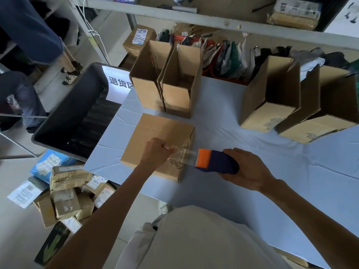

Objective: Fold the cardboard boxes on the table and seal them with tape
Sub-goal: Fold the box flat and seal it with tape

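Nearest the lens: a pale shirt (194,239), low in the view, with both bare forearms reaching forward from it.

Ahead of that, a closed box (155,131), lying flat on the white-covered table (252,191), flaps down, torn print along its right side. Over the box's near right part, the left hand (157,150), fingers clenched, pinching the end of a clear tape strip (186,155). Strip stretched rightward across the box's right edge to a tape dispenser (215,162), purple body, orange blade guard. Just right of the box, the right hand (246,169), fingers and thumb wrapped round the dispenser's body, holding it above the cloth.

Just beyond the box, two open boxes (145,90) (180,94), upright, side by side and touching. Farther right of the box and well apart from it, two more open boxes (270,105) (318,123), leaning against each other.

Left of the box, off the table edge, a dark grey bin (73,117) with a white sign (118,84) in printed characters at its far side. Near left of the box, down on the floor, a heap of taped parcels (68,197). Far beyond the box, behind the upright ones, a row of packed bags (229,59) under a grey shelf (194,18).
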A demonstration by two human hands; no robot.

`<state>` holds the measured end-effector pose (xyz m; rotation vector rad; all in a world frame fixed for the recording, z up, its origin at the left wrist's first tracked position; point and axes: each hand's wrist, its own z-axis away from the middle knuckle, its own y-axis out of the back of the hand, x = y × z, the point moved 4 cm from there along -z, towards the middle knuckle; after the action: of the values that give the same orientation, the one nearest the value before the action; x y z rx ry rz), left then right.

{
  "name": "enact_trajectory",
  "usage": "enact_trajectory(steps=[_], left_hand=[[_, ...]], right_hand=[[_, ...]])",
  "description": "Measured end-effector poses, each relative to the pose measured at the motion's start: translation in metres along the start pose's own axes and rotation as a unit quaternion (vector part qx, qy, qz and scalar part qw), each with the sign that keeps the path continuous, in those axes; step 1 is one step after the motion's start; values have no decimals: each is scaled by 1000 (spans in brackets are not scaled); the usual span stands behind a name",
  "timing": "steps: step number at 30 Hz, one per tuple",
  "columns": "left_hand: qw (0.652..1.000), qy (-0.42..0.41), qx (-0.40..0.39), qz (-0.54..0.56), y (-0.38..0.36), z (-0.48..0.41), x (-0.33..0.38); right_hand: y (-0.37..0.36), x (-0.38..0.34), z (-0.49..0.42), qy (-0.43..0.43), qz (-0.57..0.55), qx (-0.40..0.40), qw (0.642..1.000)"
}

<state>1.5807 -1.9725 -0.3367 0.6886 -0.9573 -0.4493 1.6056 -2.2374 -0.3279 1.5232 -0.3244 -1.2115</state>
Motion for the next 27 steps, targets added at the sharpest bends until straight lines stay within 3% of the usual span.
enact_trajectory(steps=[5,22,27], left_hand=[[999,11,34,37,-1,-5,-9],[978,-55,73,-186,-14,-2,1],[974,-72,79,-199,-2,-2,-2]], right_hand=[[1,-7,-1,13,10,-7,1000],[-9,-8,-7,-11,30,-46,998],[-10,-10,-8,-14,40,-54,998]])
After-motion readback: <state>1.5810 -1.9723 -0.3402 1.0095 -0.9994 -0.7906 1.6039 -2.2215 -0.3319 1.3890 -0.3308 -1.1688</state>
